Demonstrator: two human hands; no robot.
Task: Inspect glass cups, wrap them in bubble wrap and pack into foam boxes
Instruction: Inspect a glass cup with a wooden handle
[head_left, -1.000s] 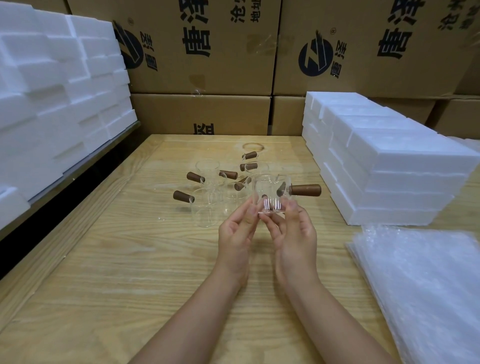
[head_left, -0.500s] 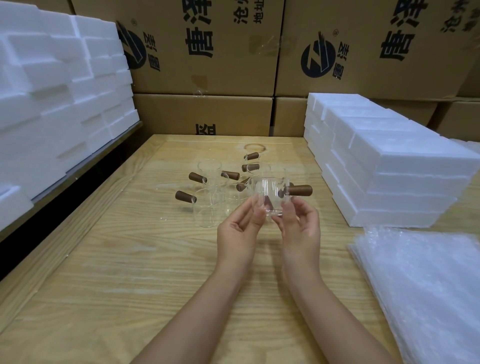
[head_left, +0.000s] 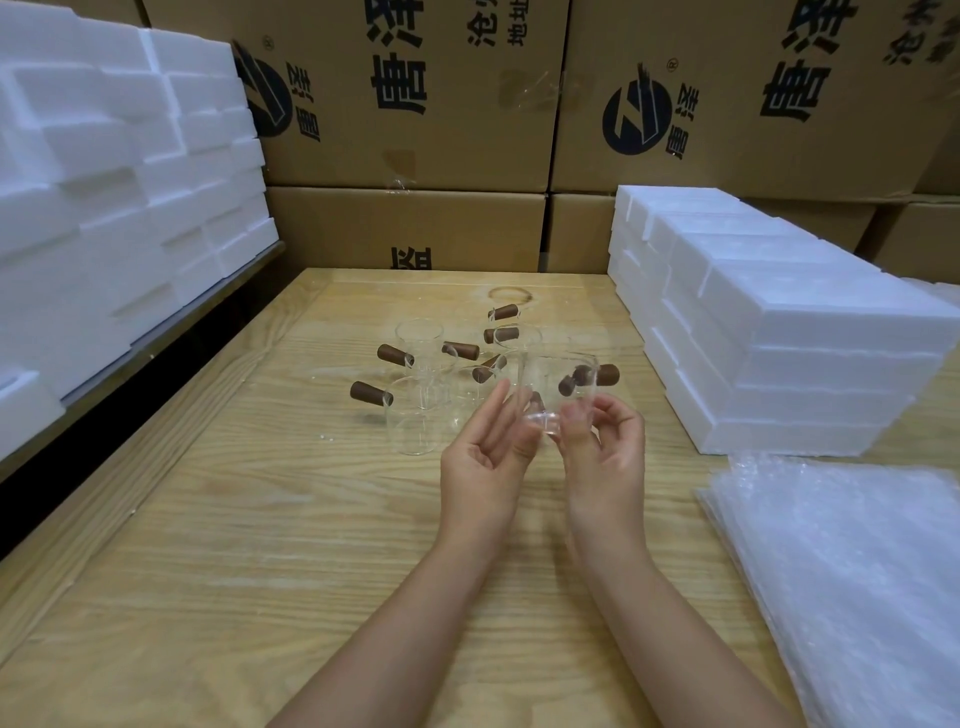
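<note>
Both hands hold one clear glass cup (head_left: 558, 387) with a brown wooden handle above the table's middle. My left hand (head_left: 485, 457) touches the cup's left side with mostly straight fingers. My right hand (head_left: 605, 452) pinches the cup's thick base with curled fingers. The cup's handle (head_left: 602, 375) points right and away from me. Several more glass cups (head_left: 421, 415) with brown handles stand grouped on the wooden table (head_left: 260, 519) just behind the hands. A pile of bubble wrap sheets (head_left: 857, 571) lies at the right.
Stacked white foam boxes (head_left: 779, 332) stand at the right rear of the table. More foam pieces (head_left: 104, 182) are piled on a shelf at the left. Printed cardboard cartons (head_left: 415, 104) form a wall behind the table.
The held cup has turned in my hands, so its handle swung from pointing straight right to pointing more away. My right fingers shifted down onto the base.
</note>
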